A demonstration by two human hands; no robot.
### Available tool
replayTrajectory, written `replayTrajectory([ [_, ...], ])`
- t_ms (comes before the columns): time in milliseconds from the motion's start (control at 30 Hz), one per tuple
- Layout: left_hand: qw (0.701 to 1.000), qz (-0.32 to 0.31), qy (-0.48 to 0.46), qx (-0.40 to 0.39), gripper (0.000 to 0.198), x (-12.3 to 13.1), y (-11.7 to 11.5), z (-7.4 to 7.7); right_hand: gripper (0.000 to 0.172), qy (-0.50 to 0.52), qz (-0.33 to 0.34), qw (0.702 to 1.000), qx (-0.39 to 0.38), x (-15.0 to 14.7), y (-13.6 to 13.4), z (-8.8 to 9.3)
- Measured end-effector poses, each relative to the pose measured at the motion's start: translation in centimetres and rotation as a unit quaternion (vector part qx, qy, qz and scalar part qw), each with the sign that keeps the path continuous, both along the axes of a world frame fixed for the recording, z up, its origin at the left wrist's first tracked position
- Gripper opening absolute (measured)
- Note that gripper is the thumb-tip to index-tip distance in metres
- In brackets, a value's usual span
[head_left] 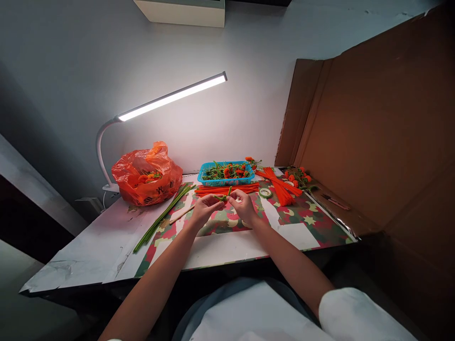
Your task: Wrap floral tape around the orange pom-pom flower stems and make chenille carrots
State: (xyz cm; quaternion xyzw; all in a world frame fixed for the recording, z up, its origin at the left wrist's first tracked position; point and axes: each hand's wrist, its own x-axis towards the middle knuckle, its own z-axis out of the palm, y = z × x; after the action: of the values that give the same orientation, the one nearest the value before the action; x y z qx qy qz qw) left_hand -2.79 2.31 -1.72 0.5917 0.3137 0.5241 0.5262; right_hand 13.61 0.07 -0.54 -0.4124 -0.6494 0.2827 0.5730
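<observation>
Over the middle of the table, my left hand (206, 209) and my right hand (243, 206) are close together, fingertips almost meeting. Both pinch a short bent green pipe cleaner (221, 197), one end of which sticks up near the right fingers. Just behind the hands lies a bundle of orange pipe cleaners (203, 191). A longer bundle of green pipe cleaners (159, 220) lies to the left, beside a thin pale stick (181, 215). To the right of my right hand sits a roll of green tape (265, 192).
A blue basket (226, 182) holds orange flowers with green stems. Left of it stands an orange plastic bag (149, 177), below a lit lamp (174, 97). Orange pipe cleaners (280, 187), more flowers (297, 177) and a cutter knife (336, 201) lie right, by a cardboard wall (373, 123).
</observation>
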Motion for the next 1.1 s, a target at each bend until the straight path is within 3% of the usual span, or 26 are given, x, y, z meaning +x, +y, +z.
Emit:
replayTrajectory([
  [300, 0.999, -0.011, -0.019, -0.033, 0.034, -0.35, 0.37, -0.3, 0.015, -0.003, 0.013, 1.0, 0.007, 0.03, 0.09, -0.03],
  [567, 0.999, -0.002, -0.001, -0.05, 0.041, -0.31, 0.21, -0.03, 0.017, -0.071, 0.03, 0.995, 0.067, 0.28, 0.03, 0.2],
  [767, 0.999, 0.0, 0.008, -0.034, 0.032, -0.29, 0.39, -0.17, 0.019, -0.081, 0.036, 0.993, 0.076, 0.23, -0.02, 0.06],
  [1100, 0.999, -0.014, 0.028, -0.021, 0.024, -0.22, 0.44, -0.62, 0.018, -0.186, 0.046, 0.978, 0.084, -0.05, -0.49, -0.07],
])
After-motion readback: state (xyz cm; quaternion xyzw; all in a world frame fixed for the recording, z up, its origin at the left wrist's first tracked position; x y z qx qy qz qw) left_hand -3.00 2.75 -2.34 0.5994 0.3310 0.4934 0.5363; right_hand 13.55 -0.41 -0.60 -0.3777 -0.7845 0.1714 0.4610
